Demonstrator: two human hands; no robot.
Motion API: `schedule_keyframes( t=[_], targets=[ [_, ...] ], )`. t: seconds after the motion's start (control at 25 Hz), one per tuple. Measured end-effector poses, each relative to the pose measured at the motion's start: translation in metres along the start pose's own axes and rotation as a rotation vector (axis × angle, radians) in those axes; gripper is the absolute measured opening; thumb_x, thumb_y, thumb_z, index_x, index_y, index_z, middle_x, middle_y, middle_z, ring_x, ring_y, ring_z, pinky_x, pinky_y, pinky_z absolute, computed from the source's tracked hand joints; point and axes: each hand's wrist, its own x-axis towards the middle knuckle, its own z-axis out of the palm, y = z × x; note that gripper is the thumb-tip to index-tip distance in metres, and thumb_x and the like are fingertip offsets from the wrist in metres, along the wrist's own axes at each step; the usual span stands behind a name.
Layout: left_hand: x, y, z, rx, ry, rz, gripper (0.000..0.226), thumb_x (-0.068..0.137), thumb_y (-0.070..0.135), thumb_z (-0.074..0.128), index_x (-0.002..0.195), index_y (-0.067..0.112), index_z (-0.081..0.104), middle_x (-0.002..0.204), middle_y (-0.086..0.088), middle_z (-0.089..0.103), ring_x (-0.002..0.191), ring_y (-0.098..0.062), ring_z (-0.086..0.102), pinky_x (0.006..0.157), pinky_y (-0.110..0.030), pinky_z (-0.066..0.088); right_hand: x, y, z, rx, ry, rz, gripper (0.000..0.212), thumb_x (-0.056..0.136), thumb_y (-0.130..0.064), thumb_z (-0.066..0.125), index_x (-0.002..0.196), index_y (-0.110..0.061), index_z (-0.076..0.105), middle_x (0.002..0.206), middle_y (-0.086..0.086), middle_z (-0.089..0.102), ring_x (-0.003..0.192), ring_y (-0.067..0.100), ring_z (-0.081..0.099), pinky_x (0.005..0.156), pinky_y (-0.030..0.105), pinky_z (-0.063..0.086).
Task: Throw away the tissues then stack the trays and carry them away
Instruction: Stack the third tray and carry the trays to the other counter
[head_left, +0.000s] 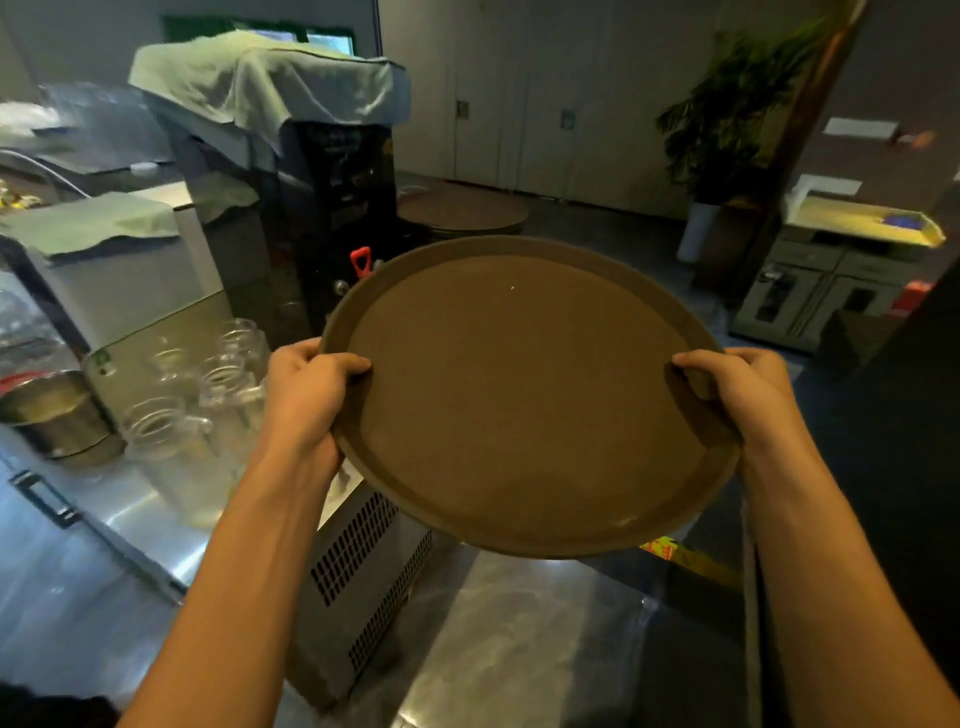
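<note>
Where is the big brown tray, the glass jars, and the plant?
tray (524, 395): head view, bare middle of its brown surface.
glass jars (156, 431): head view, rim of the nearest jar, left of the tray.
plant (727, 114): head view, leaves, far right at the back.

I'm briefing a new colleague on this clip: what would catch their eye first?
A big round brown tray fills the centre, gripped at its rim by the left hand and right hand. Clear glass jars stand on the steel counter at left; behind them, a dark machine draped with a green cloth.
</note>
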Motion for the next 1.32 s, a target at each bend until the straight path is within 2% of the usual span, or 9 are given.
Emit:
schedule_keyframes(
  t=[0.08, 0.2, 0.32, 0.4, 0.56, 0.72, 0.88, 1.16, 1.32],
  targets=[
    [0.038, -0.007, 0.029, 0.020, -0.007, -0.007, 0.017, 0.086, 0.002, 0.058, 0.099, 0.008, 0.067, 0.073, -0.008, 0.071, 0.053, -0.014, 0.069, 0.044, -0.024, 0.052, 0.041, 0.004, 0.010, -0.002, 0.034, 0.000, 0.035, 0.078, -0.019, 0.074, 0.099, 0.008, 0.066, 0.081, 0.022, 0.067, 0.056, 0.023, 0.061, 0.034, 0.018, 0.045],
    [0.093, -0.021, 0.083, 0.025, -0.008, -0.002, 0.018, 0.082, 0.006, 0.062, 0.099, 0.008, 0.069, 0.069, -0.007, 0.072, 0.059, -0.017, 0.071, 0.049, -0.027, 0.054, 0.118, 0.015, 0.022, 0.006, 0.050, 0.003, 0.037, 0.077, -0.022, 0.075, 0.099, 0.006, 0.067, 0.087, 0.024, 0.070, 0.066, 0.028, 0.065, 0.048, 0.028, 0.051],
    [0.142, -0.032, 0.142, -0.020, 0.001, 0.018, 0.019, 0.079, 0.005, 0.063, 0.096, 0.011, 0.070, 0.064, -0.006, 0.074, 0.060, -0.020, 0.072, 0.048, -0.027, 0.054, 0.202, 0.016, 0.032, 0.010, 0.005, 0.018, 0.022, 0.077, -0.020, 0.075, 0.079, -0.002, 0.064, 0.074, 0.020, 0.066, 0.064, 0.031, 0.064, 0.054, 0.033, 0.052],
    [0.171, -0.035, 0.180, -0.039, 0.013, 0.001, 0.021, 0.078, 0.004, 0.063, 0.097, 0.010, 0.069, 0.067, -0.006, 0.075, 0.061, -0.022, 0.073, 0.049, -0.028, 0.055, 0.257, 0.012, 0.038, -0.003, -0.005, 0.016, 0.023, 0.077, -0.016, 0.075, 0.066, -0.008, 0.056, 0.064, 0.016, 0.061, 0.053, 0.027, 0.061, 0.050, 0.032, 0.051],
    [0.227, -0.040, 0.238, -0.128, 0.047, -0.047, 0.029, 0.072, 0.006, 0.062, 0.100, 0.008, 0.070, 0.072, -0.010, 0.076, 0.064, -0.023, 0.073, 0.052, -0.030, 0.055, 0.354, 0.003, 0.060, -0.014, -0.078, 0.001, 0.025, 0.077, -0.015, 0.074, 0.061, -0.012, 0.054, 0.048, 0.005, 0.058, 0.043, 0.019, 0.061, 0.042, 0.027, 0.049],
    [0.284, -0.046, 0.277, -0.098, 0.121, -0.009, 0.023, 0.079, 0.010, 0.059, 0.099, 0.010, 0.069, 0.068, -0.004, 0.075, 0.062, -0.019, 0.073, 0.049, -0.026, 0.054, 0.435, 0.002, 0.097, -0.014, -0.137, 0.013, 0.017, 0.076, -0.015, 0.074, 0.069, -0.006, 0.062, 0.045, 0.005, 0.062, 0.038, 0.017, 0.062, 0.038, 0.027, 0.049],
    [0.348, -0.061, 0.307, -0.057, 0.200, 0.008, 0.021, 0.084, 0.013, 0.057, 0.102, 0.014, 0.067, 0.067, -0.001, 0.075, 0.060, -0.015, 0.072, 0.046, -0.024, 0.052, 0.507, 0.004, 0.147, -0.065, -0.187, 0.028, 0.024, 0.078, -0.018, 0.074, 0.093, 0.000, 0.066, 0.071, 0.016, 0.069, 0.044, 0.016, 0.066, 0.033, 0.021, 0.047],
    [0.440, -0.070, 0.340, -0.068, 0.272, -0.007, 0.042, 0.066, 0.017, 0.058, 0.108, 0.021, 0.062, 0.094, -0.011, 0.069, 0.079, -0.026, 0.070, 0.045, -0.026, 0.050, 0.614, -0.022, 0.239, -0.152, -0.298, -0.011, 0.026, 0.083, -0.017, 0.072, 0.101, 0.000, 0.065, 0.075, 0.014, 0.069, 0.043, 0.011, 0.065, 0.032, 0.019, 0.045],
    [0.473, -0.073, 0.347, -0.059, 0.338, -0.021, 0.051, 0.062, 0.024, 0.059, 0.113, 0.020, 0.060, 0.126, -0.022, 0.054, 0.101, -0.039, 0.063, 0.052, -0.032, 0.050, 0.658, -0.023, 0.283, -0.203, -0.407, 0.015, 0.023, 0.084, -0.018, 0.070, 0.101, -0.003, 0.065, 0.076, 0.013, 0.068, 0.044, 0.012, 0.065, 0.031, 0.019, 0.044]
  ],
)
